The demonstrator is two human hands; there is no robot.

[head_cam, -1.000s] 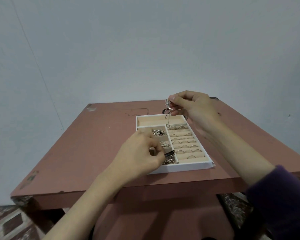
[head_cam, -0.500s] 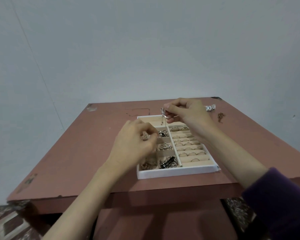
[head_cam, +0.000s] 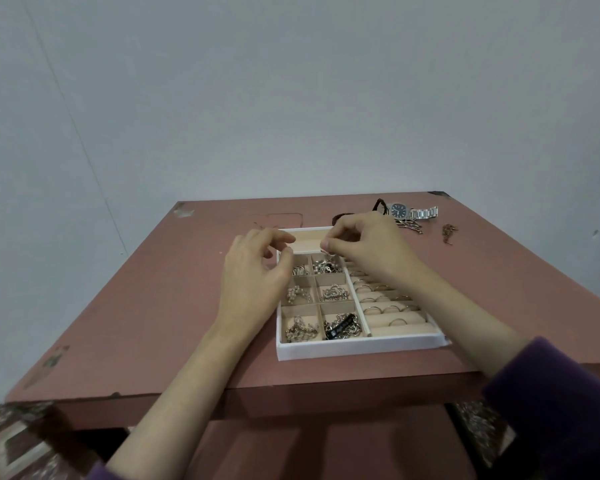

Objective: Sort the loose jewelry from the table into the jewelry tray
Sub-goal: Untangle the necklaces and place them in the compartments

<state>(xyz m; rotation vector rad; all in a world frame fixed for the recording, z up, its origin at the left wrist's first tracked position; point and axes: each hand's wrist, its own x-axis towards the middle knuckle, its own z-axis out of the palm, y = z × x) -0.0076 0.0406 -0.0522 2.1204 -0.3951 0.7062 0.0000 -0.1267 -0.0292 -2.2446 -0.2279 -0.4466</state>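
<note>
The right hand [head_cam: 364, 251] pinches a small silver piece [head_cam: 329, 251] above the far compartments of the jewelry tray [head_cam: 357, 348]. The left hand [head_cam: 253, 271] hovers at the tray's left rim, fingers loosely curled, nothing seen in them. The tray sits near the front edge of the desk [head_cam: 174, 289], with a broad stretch of desk to its left. A watch [head_cam: 400, 210] and small loose pieces [head_cam: 409, 224] lie near the far right corner.

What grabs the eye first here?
Both hands meet over the far end of the tray: the right hand pinches a small silver piece, the left hand hovers beside it. Its left cells hold chains, its right rows rings. A watch lies loose on the table, far right.
</note>
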